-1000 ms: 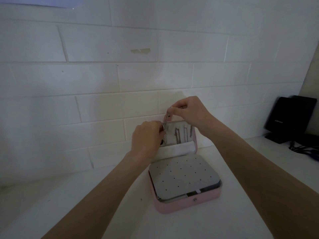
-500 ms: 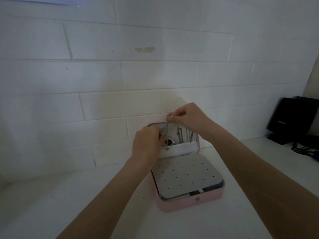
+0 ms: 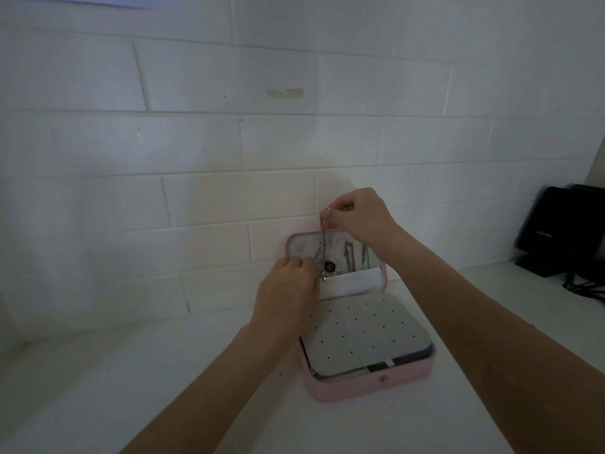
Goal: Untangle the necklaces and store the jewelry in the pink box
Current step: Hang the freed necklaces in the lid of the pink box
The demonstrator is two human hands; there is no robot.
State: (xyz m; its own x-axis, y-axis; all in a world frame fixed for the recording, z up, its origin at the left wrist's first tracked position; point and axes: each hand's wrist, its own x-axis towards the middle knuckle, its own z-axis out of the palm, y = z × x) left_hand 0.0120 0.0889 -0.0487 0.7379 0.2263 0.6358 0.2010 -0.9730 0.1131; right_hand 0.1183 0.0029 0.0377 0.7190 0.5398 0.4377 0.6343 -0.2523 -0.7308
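The pink box [image 3: 370, 385] stands open on the white counter, its lid [image 3: 301, 244] leaning back against the wall. A grey perforated insert [image 3: 360, 335] covers its base. A silver necklace [image 3: 322, 239] with a round dark-centred pendant [image 3: 329, 266] hangs in front of the lid's inside. My right hand [image 3: 360, 217] pinches the chain's top end above the lid's upper edge. My left hand [image 3: 288, 286] holds the chain's lower part just left of the pendant, by the lid's white pocket [image 3: 353, 283]. Other chains [image 3: 355, 257] hang in the lid to the right.
A white brick wall [image 3: 229, 142] rises directly behind the box. Black devices [image 3: 563, 231] with cables [image 3: 586, 286] sit at the far right of the counter.
The pendant, hidden behind my left hand a second ago, now shows in front of the lid. My left hand has dropped toward the pocket. The right hand still holds the chain's top.
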